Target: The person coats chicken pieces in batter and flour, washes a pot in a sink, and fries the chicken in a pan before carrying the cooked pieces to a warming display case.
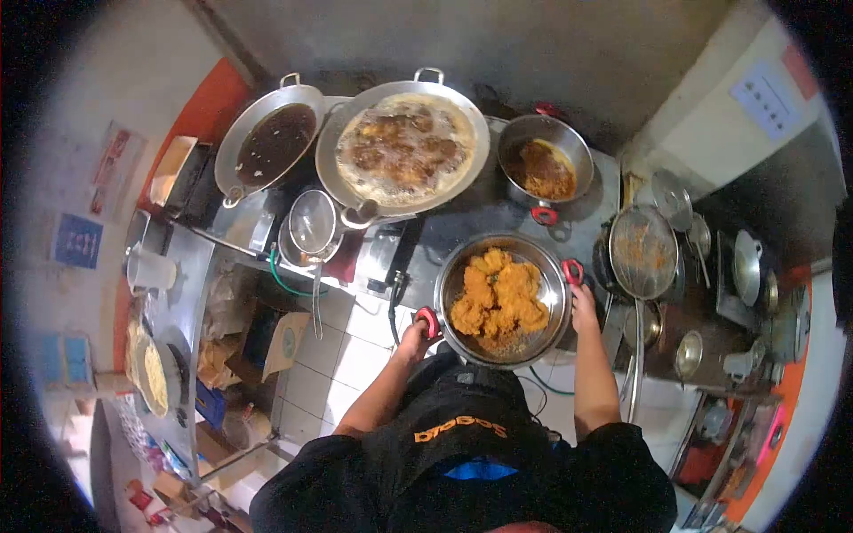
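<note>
Along the far edge of the stove counter: large wok of bubbling oil with pieces frying, darker wok at its left, red-handled pot at its right. Nearer, off the counter's front edge and above the tiled floor: metal bowl heaped with golden fried chicken, held level between both hands. Left hand clenched around the bowl's left red handle; right hand grasping the right red handle. Just right of the bowl: round mesh skimmer, apparently resting over a pot, though hard to tell. Smaller ladles farther right.
</note>
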Motion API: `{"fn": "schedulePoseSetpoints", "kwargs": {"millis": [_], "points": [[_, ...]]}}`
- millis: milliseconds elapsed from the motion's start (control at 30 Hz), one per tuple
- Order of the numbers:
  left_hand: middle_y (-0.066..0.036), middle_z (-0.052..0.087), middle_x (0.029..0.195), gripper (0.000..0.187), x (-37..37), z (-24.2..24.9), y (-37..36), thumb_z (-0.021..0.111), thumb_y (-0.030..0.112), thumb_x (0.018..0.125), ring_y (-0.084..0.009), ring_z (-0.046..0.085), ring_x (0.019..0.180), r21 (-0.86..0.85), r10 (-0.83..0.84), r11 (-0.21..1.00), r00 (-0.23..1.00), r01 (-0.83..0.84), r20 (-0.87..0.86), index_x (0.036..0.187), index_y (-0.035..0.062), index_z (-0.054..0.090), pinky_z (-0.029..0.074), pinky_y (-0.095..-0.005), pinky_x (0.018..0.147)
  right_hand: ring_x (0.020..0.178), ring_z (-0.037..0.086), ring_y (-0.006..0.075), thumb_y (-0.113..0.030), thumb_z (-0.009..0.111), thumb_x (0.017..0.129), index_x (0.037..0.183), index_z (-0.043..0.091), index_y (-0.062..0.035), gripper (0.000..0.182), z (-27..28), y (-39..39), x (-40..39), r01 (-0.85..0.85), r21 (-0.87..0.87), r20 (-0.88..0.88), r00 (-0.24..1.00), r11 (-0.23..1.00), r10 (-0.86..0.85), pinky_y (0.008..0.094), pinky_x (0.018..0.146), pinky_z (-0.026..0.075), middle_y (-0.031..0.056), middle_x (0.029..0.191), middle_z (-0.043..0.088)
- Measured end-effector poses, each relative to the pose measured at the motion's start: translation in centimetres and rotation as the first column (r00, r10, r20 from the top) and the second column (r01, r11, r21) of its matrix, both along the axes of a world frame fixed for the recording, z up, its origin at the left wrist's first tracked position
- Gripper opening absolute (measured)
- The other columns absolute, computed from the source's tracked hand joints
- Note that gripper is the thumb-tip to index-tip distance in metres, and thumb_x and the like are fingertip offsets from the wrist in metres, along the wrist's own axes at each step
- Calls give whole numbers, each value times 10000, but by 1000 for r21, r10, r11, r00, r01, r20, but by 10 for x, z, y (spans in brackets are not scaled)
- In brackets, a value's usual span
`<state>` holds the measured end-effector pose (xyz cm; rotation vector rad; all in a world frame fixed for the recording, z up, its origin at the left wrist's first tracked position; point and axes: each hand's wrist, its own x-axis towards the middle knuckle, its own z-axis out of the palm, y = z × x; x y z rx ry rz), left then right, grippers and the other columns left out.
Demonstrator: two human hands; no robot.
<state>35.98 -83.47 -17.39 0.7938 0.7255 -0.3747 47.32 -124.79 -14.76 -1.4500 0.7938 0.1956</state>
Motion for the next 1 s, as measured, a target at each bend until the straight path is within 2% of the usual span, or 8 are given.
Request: {"fn": "schedulePoseSetpoints", "kwargs": {"millis": [67, 100, 300, 367, 533, 633, 733, 1000], "points": [[-131, 597, 916, 302, 2, -11, 0, 445, 111, 834, -261, 595, 874, -20, 7, 1000, 1000, -7, -9, 1092, -38, 494, 475, -481, 879, 1075, 538, 217, -272, 633, 820, 1269, 474, -62, 521, -29, -16, 30, 45, 462, 24, 998, 886, -63, 350, 918, 424, 91, 1178, 570], [-114, 595, 887, 288, 2, -13, -4, 454, 118, 834, -258, 600, 814, -62, 45, 997, 995, -40, 89, 1077, -31, 500, 489, -462, 841, 1037, 557, 228, -457, 601, 826, 1227, 538, -124, 525, -24, -2, 37, 1, 384, 143, 988, 923, -61, 390, 919, 423, 70, 1156, 601], [-115, 589, 875, 276, 2, -22, -6, 484, 141, 827, -251, 605, 790, -49, 94, 994, 995, -94, 11, 1056, -11, 503, 511, -415, 784, 1010, 566, 261, -574, 502, 863, 1220, 529, -105, 590, -28, 11, 52, 285, 279, -129, 957, 917, -258, 428, 887, 468, 73, 1142, 582], [-116, 599, 858, 240, 0, -24, -7, 513, 152, 810, -228, 613, 793, 19, 46, 999, 997, -47, 56, 987, -5, 550, 516, -382, 775, 1134, 496, 212, -520, 476, 900, 1278, 463, -59, 596, -69, -15, 39, 10, 355, 259, 960, 935, -108, 355, 982, 387, 78, 1187, 545], [-94, 609, 706, 157, 11, -11, -2, 538, 133, 789, -199, 609, 601, 80, 95, 992, 993, -100, 71, 826, -1, 612, 524, -334, 581, 1116, 486, 257, -539, 488, 884, 1239, 481, -118, 551, -59, -21, 34, -21, 345, 317, 944, 938, -95, 454, 966, 404, 68, 1189, 521], [-98, 611, 658, 157, 11, 1, 5, 545, 158, 756, -166, 580, 563, 153, 3, 988, 992, -23, 126, 723, 26, 623, 466, -322, 511, 1259, 343, 237, -637, 308, 885, 1365, 402, -195, 659, -10, -19, 23, 75, 485, 51, 992, 872, -114, 462, 1044, 261, -4, 1377, 399], [-81, 586, 614, 204, 26, -17, 4, 554, 210, 731, -149, 549, 540, 358, -98, 933, 979, 27, 180, 630, 41, 608, 398, -329, 478, 1300, 298, 334, -597, 310, 916, 1388, 297, -14, 750, 56, 10, 4, 179, 210, -220, 967, 961, -132, 481, 1074, 267, 155, 1448, 270], [-45, 523, 555, 200, -26, 82, 23, 572, 201, 713, -121, 462, 480, 394, -28, 915, 957, -91, 288, 572, 58, 569, 344, -316, 457, 1234, 368, 296, -512, 423, 915, 1354, 319, -99, 612, 162, 40, -34, -130, 306, 145, 985, 943, 89, 454, 1026, 334, 101, 1362, 329]]}}
